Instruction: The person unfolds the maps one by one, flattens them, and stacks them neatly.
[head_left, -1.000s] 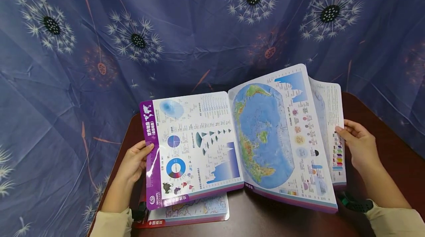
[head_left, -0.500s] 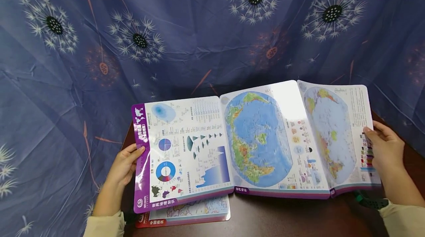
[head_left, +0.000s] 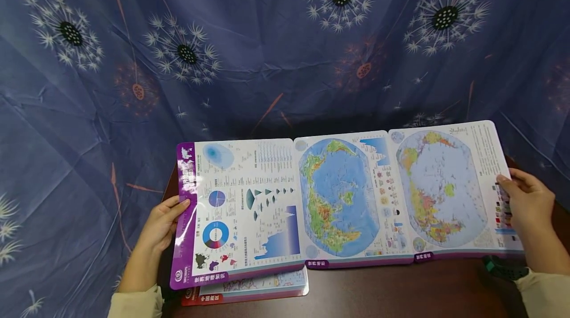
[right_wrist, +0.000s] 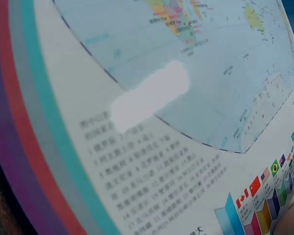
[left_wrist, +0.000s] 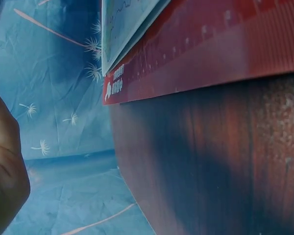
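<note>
Head view: I hold the map [head_left: 345,199] spread in three panels over the table [head_left: 378,291]. My left hand [head_left: 162,224] pinches its purple left edge, thumb on top and the other fingers mostly hidden. My right hand [head_left: 530,204] pinches the far right edge, thumb on the face beside the small flags. Charts fill the left panel; world maps lie sideways on the other two. A red-edged map [head_left: 262,286] pokes out from beneath the left panel, and the curtain [head_left: 267,46] hangs behind.

Left wrist view: only part of my left hand shows, at the left border, so I cannot tell its grip from there. The red-edged map lies along the table's edge.

Right wrist view: glare whitens a patch of the right panel, and my fingers [right_wrist: 292,223] show beside the flags.
</note>
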The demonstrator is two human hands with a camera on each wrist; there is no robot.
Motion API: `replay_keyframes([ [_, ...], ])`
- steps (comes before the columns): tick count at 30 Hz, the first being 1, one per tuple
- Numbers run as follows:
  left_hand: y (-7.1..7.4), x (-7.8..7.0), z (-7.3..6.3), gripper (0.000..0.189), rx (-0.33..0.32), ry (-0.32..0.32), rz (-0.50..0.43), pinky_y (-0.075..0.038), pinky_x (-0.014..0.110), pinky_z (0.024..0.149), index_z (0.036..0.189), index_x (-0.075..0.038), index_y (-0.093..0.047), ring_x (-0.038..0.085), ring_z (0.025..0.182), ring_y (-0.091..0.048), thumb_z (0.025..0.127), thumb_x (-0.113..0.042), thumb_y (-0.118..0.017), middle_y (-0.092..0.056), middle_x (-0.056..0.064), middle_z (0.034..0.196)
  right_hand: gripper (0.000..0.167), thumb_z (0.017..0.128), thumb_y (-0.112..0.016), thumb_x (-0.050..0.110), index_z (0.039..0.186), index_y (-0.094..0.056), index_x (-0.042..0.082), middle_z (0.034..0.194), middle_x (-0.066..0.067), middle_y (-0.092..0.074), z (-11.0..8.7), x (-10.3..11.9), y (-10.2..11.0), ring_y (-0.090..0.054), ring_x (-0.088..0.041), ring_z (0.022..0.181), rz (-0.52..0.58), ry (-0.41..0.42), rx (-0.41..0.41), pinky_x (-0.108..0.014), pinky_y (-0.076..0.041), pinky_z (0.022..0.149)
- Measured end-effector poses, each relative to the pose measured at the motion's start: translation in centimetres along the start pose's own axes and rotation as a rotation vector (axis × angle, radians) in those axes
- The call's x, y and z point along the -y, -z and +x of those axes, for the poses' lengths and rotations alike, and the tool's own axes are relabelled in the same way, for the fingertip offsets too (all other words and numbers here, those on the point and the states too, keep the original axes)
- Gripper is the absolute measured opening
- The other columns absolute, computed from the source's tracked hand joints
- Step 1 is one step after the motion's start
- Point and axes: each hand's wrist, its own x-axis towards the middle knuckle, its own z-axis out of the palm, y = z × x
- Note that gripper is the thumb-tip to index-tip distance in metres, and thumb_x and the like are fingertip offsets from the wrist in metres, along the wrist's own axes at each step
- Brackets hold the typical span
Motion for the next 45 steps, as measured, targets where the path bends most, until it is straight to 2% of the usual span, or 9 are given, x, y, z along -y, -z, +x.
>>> replay_keyframes([
  [6, -0.2, 0.1, 0.6, 0.022, -0.018, -0.001, 0.026, -0.053, 0.031, 0.054, 0.094, -0.015, -0.066, 0.017, 0.066, -0.065, 0.094, -0.005, -0.046, -0.068, 0.004, 0.081, 0.044, 0.073, -0.069, 0.037, 0.115, -0.059, 0.027, 0.077, 0.015, -0.054, 0.7, -0.2, -0.3, -0.053, -0.002, 0.047, 0.044, -0.007, -0.011, -0.028, -0.041, 0.030],
  [14, -1.2, 0.1, 2.0, 0.014, -0.177, 0.026, 0.088, -0.053, 0.028, 0.053, 0.086, -0.019, -0.067, 0.014, 0.062, -0.064, 0.090, -0.013, -0.055, -0.067, 0.001, 0.075, 0.033, 0.076, -0.069, 0.034, 0.107, -0.059, 0.028, 0.080, 0.013, -0.052, 1.3, 0.8, -1.4, -0.053, -0.001, 0.051, 0.023, 0.006, 0.046, -0.025, -0.043, 0.035],
  [17, -1.6, 0.1, 2.9, 0.009, -0.259, 0.033, 0.130, -0.052, 0.027, 0.051, 0.090, -0.013, -0.066, 0.013, 0.059, -0.064, 0.089, -0.016, -0.058, -0.066, 0.000, 0.072, 0.029, 0.080, -0.066, 0.032, 0.107, -0.057, 0.028, 0.081, 0.013, -0.050, 1.6, 1.5, -2.2, -0.053, 0.000, 0.053, -0.037, 0.046, 0.073, -0.023, -0.044, 0.037],
  [22, -2.0, 0.2, 4.3, 0.035, -0.370, 0.051, 0.241, -0.052, 0.026, 0.051, 0.110, 0.007, -0.055, 0.012, 0.059, -0.063, 0.088, -0.020, -0.060, -0.064, -0.003, 0.070, 0.030, 0.087, -0.058, 0.031, 0.116, -0.054, 0.023, 0.081, 0.012, -0.047, 2.3, 2.3, -3.9, -0.049, 0.002, 0.055, -0.216, 0.102, 0.039, -0.020, -0.044, 0.040],
  [25, -2.2, 0.4, 5.2, 0.041, -0.408, 0.056, 0.272, -0.052, 0.026, 0.052, 0.113, 0.011, -0.052, 0.012, 0.058, -0.063, 0.087, -0.020, -0.060, -0.063, -0.003, 0.069, 0.035, 0.089, -0.054, 0.032, 0.120, -0.052, 0.016, 0.083, 0.009, -0.045, 2.9, 2.5, -4.8, -0.047, 0.002, 0.058, -0.314, 0.138, 0.008, -0.019, -0.043, 0.042],
  [33, -2.3, 1.1, 7.8, 0.038, -0.487, 0.032, 0.412, -0.051, 0.024, 0.050, 0.108, 0.010, -0.057, 0.009, 0.054, -0.061, 0.086, -0.020, -0.062, -0.064, 0.002, 0.070, 0.048, 0.091, -0.048, 0.033, 0.130, -0.046, 0.005, 0.093, -0.003, -0.047, 3.9, 3.6, -6.8, -0.045, -0.007, 0.066, -0.481, 0.198, -0.035, -0.018, -0.040, 0.045],
  [37, -2.3, 1.5, 9.1, 0.036, -0.540, 0.029, 0.510, -0.050, 0.024, 0.047, 0.103, 0.007, -0.061, 0.008, 0.051, -0.060, 0.085, -0.024, -0.063, -0.066, 0.013, 0.078, 0.046, 0.091, -0.046, 0.031, 0.129, -0.046, 0.005, 0.096, -0.006, -0.048, 4.4, 4.2, -7.5, -0.046, -0.013, 0.070, -0.519, 0.213, -0.050, -0.019, -0.039, 0.048],
  [40, -2.4, 1.8, 9.9, 0.037, -0.569, 0.016, 0.600, -0.049, 0.023, 0.046, 0.100, 0.005, -0.063, 0.008, 0.051, -0.059, 0.084, -0.028, -0.064, -0.066, 0.019, 0.085, 0.045, 0.091, -0.045, 0.029, 0.129, -0.047, 0.004, 0.100, -0.010, -0.050, 4.7, 4.6, -8.0, -0.046, -0.019, 0.076, -0.544, 0.224, -0.062, -0.024, -0.038, 0.056],
  [45, -2.6, 2.2, 11.0, 0.038, -0.607, -0.002, 0.737, -0.048, 0.023, 0.045, 0.096, 0.002, -0.065, 0.013, 0.054, -0.060, 0.083, -0.033, -0.064, -0.066, 0.018, 0.086, 0.045, 0.093, -0.041, 0.024, 0.131, -0.043, 0.001, 0.113, -0.021, -0.050, 4.6, 5.2, -9.0, -0.047, -0.032, 0.089, -0.559, 0.240, -0.035, -0.042, -0.039, 0.071],
])
